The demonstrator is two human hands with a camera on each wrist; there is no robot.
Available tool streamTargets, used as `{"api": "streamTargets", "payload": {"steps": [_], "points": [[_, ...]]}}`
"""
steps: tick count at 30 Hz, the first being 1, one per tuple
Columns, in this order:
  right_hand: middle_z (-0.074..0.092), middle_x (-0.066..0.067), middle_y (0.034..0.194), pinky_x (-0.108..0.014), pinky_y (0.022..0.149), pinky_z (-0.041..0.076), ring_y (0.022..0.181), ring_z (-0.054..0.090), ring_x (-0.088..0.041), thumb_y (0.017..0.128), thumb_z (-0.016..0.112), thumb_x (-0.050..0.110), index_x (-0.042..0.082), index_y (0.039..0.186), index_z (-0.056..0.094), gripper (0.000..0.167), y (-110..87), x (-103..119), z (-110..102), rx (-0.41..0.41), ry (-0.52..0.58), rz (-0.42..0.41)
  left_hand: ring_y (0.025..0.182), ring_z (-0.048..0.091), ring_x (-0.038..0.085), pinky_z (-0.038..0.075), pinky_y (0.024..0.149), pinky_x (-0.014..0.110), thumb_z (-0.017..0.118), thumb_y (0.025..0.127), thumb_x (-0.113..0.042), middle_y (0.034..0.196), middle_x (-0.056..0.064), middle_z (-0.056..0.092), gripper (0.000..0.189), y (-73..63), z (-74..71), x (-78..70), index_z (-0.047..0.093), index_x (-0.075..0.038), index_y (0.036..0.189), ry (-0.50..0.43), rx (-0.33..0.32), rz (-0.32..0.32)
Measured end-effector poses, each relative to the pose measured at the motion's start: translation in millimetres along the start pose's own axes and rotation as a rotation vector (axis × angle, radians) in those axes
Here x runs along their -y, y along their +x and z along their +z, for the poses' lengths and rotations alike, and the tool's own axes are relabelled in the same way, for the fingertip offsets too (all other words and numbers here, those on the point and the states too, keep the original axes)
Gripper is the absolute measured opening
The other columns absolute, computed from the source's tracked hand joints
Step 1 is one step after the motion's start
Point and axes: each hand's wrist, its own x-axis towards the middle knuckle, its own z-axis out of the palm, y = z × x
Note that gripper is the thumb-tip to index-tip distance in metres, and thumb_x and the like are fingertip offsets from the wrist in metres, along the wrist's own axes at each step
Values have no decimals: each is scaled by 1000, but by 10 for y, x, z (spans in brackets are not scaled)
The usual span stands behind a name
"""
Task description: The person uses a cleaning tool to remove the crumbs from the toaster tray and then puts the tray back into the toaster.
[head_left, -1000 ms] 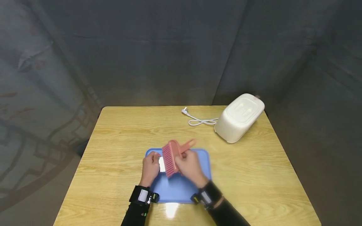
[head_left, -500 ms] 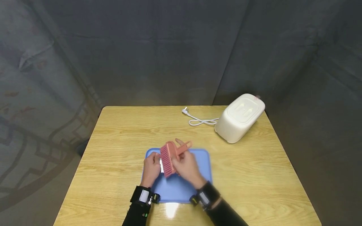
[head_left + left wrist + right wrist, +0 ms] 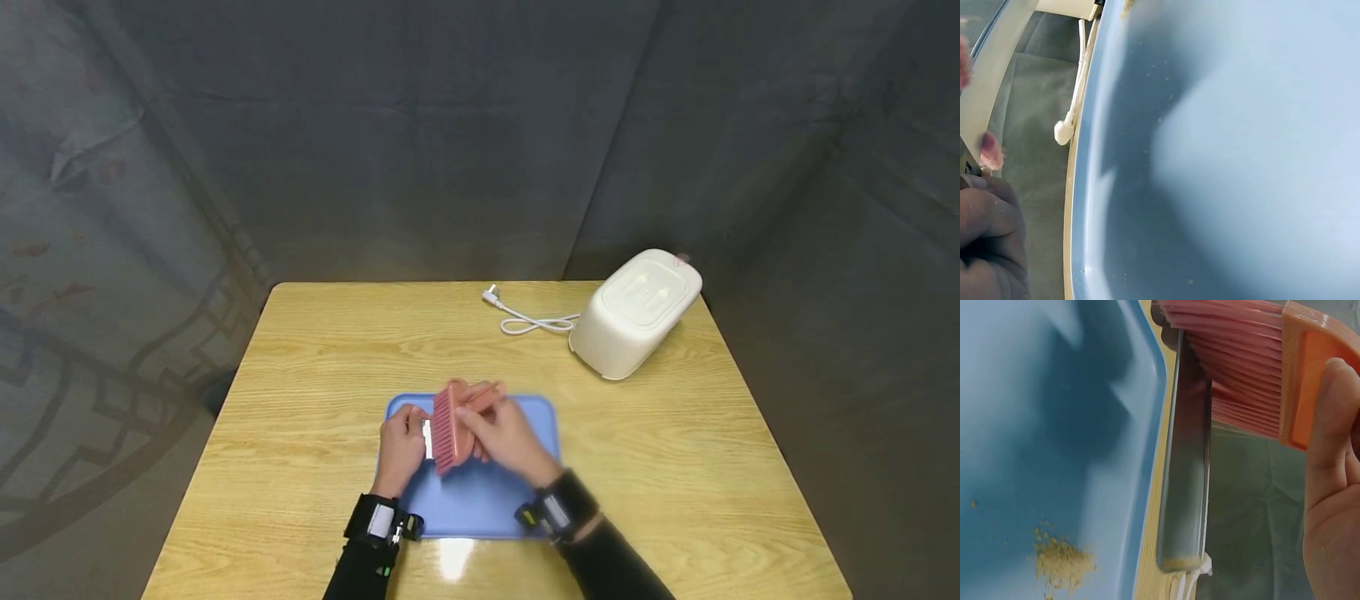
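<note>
My left hand [image 3: 401,450] grips one end of a narrow, shallow metal crumb tray [image 3: 1186,469] above the blue tray [image 3: 468,508]. In the left wrist view, only curled fingers [image 3: 988,240] show at the lower left. My right hand [image 3: 510,437] holds a pink brush [image 3: 459,437] by its head and handle, thumb pressed on the orange-pink body [image 3: 1313,381]. Its bristles [image 3: 1241,356] reach into the crumb tray near the left hand's end. Some crumbs lie at the crumb tray's other end. A small pile of tan crumbs [image 3: 1063,562] sits on the blue tray.
A cream-white toaster [image 3: 636,312] lies tilted at the table's back right. Its white cord [image 3: 536,322] is looped beside it, with the plug [image 3: 491,296] to the left. The wooden table [image 3: 315,358] surrounds the blue tray, with dark cloth [image 3: 450,142] behind.
My right hand strokes the brush in short moves, first a little left, then back right. Its index finger, raised half a second ago, is now lowered. The left hand stays nearly still.
</note>
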Motion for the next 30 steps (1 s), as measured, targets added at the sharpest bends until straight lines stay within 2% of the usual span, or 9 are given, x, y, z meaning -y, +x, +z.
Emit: {"api": "streamTargets", "payload": {"steps": [2, 7, 12, 17, 22, 24, 30], "points": [[62, -3, 62, -48, 42, 52, 41, 54, -10, 103, 66, 24, 3, 132, 64, 36, -3, -3, -22, -4, -10, 10, 73, 55, 17, 44, 67, 30, 50, 106, -8, 77, 9, 65, 27, 1, -3, 0, 70, -3, 88, -2, 5, -7], [62, -2, 60, -37, 41, 52, 42, 55, -12, 102, 67, 24, 4, 134, 65, 38, -17, -11, -77, -11, -40, 14, 68, 54, 13, 45, 64, 30, 50, 106, -9, 74, 7, 62, 28, -2, 0, 6, 70, -3, 87, -1, 1, 1], [63, -2, 64, -34, 41, 51, 44, 58, -21, 101, 68, 24, 4, 137, 64, 41, -27, -21, -126, -26, -63, 11, 68, 55, 13, 45, 65, 30, 51, 106, -8, 75, 9, 64, 28, -2, 5, 18, 70, -3, 86, -2, -13, 12], [67, -6, 72, -34, 42, 52, 45, 58, -15, 100, 70, 24, 5, 135, 66, 41, -41, -48, -182, -50, -82, 15, 70, 55, 16, 45, 65, 30, 50, 106, -9, 78, 14, 66, 28, 3, -5, 9, 70, 0, 88, -16, 3, -13], [74, -16, 111, -32, 43, 53, 49, 59, -10, 98, 72, 23, 5, 131, 69, 37, -54, -72, -241, -71, -107, 0, 67, 54, 16, 44, 62, 28, 49, 107, -9, 78, 15, 65, 28, -1, -27, -10, 69, 3, 91, -31, 26, -37], [70, -17, 126, -31, 45, 54, 56, 63, -11, 97, 73, 22, 4, 125, 72, 33, -58, -82, -262, -84, -112, -11, 66, 54, 15, 44, 62, 28, 49, 107, -9, 77, 16, 65, 29, -4, -33, -15, 69, 3, 91, -35, 30, -38], [70, -21, 126, -28, 55, 58, 88, 73, -25, 95, 74, 17, 2, 108, 75, 20, -84, -100, -327, -117, -118, -52, 64, 54, 14, 44, 61, 28, 48, 107, -9, 76, 16, 64, 29, -7, -44, -10, 70, 3, 92, -28, 33, -39]]}}
